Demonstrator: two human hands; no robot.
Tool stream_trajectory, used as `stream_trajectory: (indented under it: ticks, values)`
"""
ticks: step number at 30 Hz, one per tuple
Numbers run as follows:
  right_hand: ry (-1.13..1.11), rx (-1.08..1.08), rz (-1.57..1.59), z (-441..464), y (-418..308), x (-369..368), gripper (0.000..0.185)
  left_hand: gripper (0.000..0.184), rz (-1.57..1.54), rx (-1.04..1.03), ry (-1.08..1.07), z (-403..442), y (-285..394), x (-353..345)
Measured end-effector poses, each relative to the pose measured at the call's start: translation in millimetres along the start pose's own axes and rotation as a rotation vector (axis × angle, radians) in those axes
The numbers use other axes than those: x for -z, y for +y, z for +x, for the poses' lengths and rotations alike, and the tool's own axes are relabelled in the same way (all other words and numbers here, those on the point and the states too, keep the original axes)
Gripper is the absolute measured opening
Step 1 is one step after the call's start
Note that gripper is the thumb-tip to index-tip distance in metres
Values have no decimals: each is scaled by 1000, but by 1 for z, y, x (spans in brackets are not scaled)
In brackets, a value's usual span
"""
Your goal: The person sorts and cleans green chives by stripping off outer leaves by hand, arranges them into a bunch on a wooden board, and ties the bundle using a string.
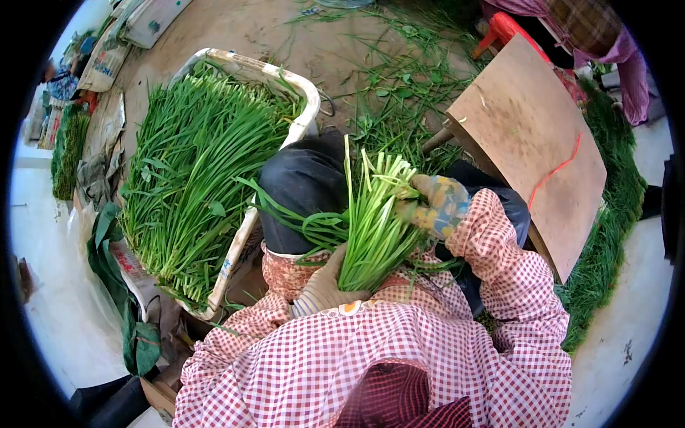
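A bunch of garlic chives stands over my lap, pale stem ends up and green leaves bending down and out to the left. My left hand, in a greyish glove with a striped cuff, is wrapped round the lower part of the bunch. At the upper right of the stems is my right hand, in a glove with a colourful patterned back. Its fingers are closed at the pale stem ends and slightly blurred. Beside my left knee, a white plastic crate holds a thick heap of garlic chives.
A wooden board with a red string stands to the right. More green chives lie beyond it. Loose leaves litter the ground ahead. Another person's sleeve shows near a red stool at upper right.
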State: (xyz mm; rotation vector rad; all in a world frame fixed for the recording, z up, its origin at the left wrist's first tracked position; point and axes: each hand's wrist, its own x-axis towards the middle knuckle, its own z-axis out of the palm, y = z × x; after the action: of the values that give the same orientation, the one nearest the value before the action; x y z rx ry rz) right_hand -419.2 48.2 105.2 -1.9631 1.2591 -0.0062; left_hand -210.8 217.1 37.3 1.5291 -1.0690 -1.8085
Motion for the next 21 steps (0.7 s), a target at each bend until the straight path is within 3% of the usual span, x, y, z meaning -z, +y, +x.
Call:
stream_trajectory:
  ticks: [3,5,7,10,12,14,16,18,19,20,21]
  values:
    - [-39,5,100,11,17,0,36,106,-14,-46,-15,0,-8,2]
    - [53,55,-18,23,31,17,33,105,198,51,-20,-5,19,4]
    - [229,130,79,40,42,43,32,105,207,11,-24,-4,12,6]
    - [183,37,590,81,63,71,36,103,139,-24,-47,-3,1,5]
    - [70,-125,680,94,40,70,40,94,-159,-21,-78,-6,8,-2]
    - [-314,-259,340,114,27,53,50,90,-258,-16,-100,-9,27,-4]
    - [-555,-70,353,112,10,34,67,79,-378,-47,-121,-7,24,-8]
    - [-722,-1,427,125,7,16,68,77,-278,-61,-163,4,7,-6]
    - [-831,23,522,134,14,6,64,75,-165,-78,-220,6,0,-6]
    - [-754,-65,543,130,8,6,50,58,-294,-88,-139,-4,31,-4]
    - [-742,-69,726,131,10,-2,39,58,-302,-75,-129,-2,23,-4]
